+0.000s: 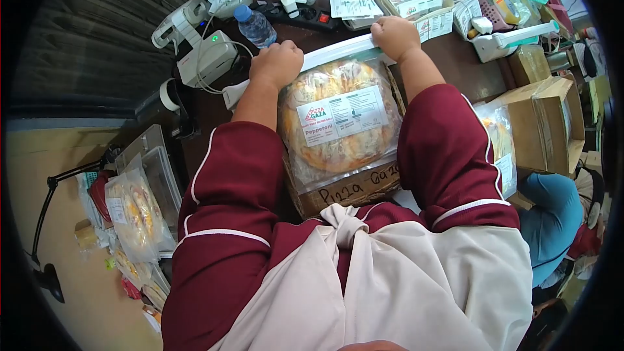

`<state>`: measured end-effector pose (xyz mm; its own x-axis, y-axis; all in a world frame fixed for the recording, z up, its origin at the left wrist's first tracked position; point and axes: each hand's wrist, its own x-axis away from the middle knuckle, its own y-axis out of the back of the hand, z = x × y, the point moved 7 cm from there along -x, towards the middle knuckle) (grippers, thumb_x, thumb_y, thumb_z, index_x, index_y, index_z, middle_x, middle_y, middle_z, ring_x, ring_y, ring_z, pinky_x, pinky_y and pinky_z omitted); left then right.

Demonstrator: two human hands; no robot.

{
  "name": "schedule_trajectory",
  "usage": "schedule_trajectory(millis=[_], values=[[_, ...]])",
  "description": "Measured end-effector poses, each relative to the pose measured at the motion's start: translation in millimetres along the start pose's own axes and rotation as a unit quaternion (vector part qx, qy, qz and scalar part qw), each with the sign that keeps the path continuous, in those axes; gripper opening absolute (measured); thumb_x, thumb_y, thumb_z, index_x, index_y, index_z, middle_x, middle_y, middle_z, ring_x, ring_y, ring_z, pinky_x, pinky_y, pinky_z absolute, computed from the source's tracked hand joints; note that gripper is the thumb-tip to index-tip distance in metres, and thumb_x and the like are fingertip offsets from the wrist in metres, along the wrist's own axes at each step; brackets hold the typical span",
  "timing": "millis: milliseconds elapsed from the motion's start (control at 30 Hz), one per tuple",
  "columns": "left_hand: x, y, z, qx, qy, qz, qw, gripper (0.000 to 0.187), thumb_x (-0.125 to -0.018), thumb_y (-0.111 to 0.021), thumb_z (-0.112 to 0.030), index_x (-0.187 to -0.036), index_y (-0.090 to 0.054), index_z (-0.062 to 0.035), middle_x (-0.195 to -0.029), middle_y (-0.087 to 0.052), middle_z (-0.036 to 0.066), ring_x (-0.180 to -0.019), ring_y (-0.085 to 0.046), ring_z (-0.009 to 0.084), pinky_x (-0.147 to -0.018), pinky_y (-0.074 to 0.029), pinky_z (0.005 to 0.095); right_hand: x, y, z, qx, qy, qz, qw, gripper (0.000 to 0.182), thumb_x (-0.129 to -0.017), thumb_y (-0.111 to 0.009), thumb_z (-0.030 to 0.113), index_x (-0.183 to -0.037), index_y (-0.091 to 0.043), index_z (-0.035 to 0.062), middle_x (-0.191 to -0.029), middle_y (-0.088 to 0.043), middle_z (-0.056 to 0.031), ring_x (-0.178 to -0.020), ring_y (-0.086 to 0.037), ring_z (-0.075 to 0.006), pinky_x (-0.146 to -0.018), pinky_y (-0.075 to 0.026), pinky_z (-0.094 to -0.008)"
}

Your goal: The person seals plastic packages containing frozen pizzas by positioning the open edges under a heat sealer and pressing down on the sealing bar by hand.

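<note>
While a white bar (338,51) is being gripped by the tightly curled fingers of the left hand (277,65) and right hand (395,38), it is being held across the far edge of the bagged pepperoni pizza (341,117). The pizza is being supported by a cardboard box (344,194).

Soft, even light covers the middle, brightest on the pale apron (416,273), while the slatted wall (97,39) sinks into shadow. Faint glare glints off the clear wrap (305,174). Wide-angle distortion bends the outer areas, corners fall to black, and the label's (344,117) smallest print is blurred.
</note>
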<state>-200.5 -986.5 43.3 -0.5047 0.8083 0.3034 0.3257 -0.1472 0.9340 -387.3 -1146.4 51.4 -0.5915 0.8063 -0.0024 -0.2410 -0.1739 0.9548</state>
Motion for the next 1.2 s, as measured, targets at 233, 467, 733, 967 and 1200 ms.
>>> schedule_trajectory(millis=[233, 467, 733, 967, 1200], values=[[0.3, -0.5, 0.2, 0.011, 0.006, 0.013, 1.000, 0.043, -0.089, -0.032, -0.034, -0.118, -0.057, -0.0158, -0.123, -0.056, 0.012, -0.115, -0.051, 0.0319, -0.098, -0.039, 0.0441, -5.6, -1.5, -12.6, -0.065, -0.033, 0.019, 0.997, 0.031, -0.076, -0.048, 0.032, -0.084, -0.071, 0.0141, -0.086, -0.067, -0.0125, -0.084, -0.063, -0.0318, -0.077, -0.048, -0.0413], [2.4, 1.2, -0.7, 0.001, 0.013, -0.010, 1.000, 0.041, -0.089, -0.031, -0.036, -0.114, -0.059, -0.0176, -0.120, -0.057, 0.012, -0.115, -0.050, 0.0322, -0.096, -0.038, 0.0442, -5.2, -1.9, -13.4, -0.079, -0.027, -0.002, 0.997, 0.031, -0.077, -0.048, 0.034, -0.085, -0.071, 0.0152, -0.085, -0.067, -0.0115, -0.084, -0.063, -0.0314, -0.077, -0.048, -0.0407], [5.3, 3.8, -3.0, -0.024, 0.007, -0.026, 0.999, 0.041, -0.090, -0.030, -0.034, -0.113, -0.059, -0.0163, -0.117, -0.059, 0.013, -0.113, -0.051, 0.0332, -0.095, -0.039, 0.0456, -5.7, -5.3, -16.2, -0.093, -0.027, -0.014, 0.995, 0.032, -0.077, -0.048, 0.035, -0.087, -0.071, 0.0158, -0.085, -0.068, -0.0109, -0.084, -0.063, -0.0310, -0.076, -0.049, -0.0401], [6.2, 4.7, -4.2, -0.030, 0.001, -0.032, 0.999, 0.041, -0.090, -0.029, -0.032, -0.112, -0.059, -0.0156, -0.115, -0.060, 0.014, -0.111, -0.053, 0.0339, -0.092, -0.041, 0.0460, -5.8, -7.9, -19.3, -0.116, -0.030, -0.012, 0.993, 0.032, -0.077, -0.048, 0.035, -0.088, -0.071, 0.0159, -0.085, -0.068, -0.0105, -0.083, -0.063, -0.0304, -0.076, -0.049, -0.0391], [6.0, 3.5, -4.4, -0.018, 0.002, -0.022, 1.000, 0.041, -0.089, -0.033, -0.032, -0.110, -0.061, -0.0124, -0.116, -0.060, 0.014, -0.110, -0.054, 0.0321, -0.093, -0.041, 0.0455, -5.4, -9.6, -22.0, -0.141, -0.024, -0.025, 0.989, 0.031, -0.077, -0.049, 0.035, -0.086, -0.071, 0.0155, -0.084, -0.067, -0.0105, -0.082, -0.063, -0.0303, -0.076, -0.049, -0.0386]])
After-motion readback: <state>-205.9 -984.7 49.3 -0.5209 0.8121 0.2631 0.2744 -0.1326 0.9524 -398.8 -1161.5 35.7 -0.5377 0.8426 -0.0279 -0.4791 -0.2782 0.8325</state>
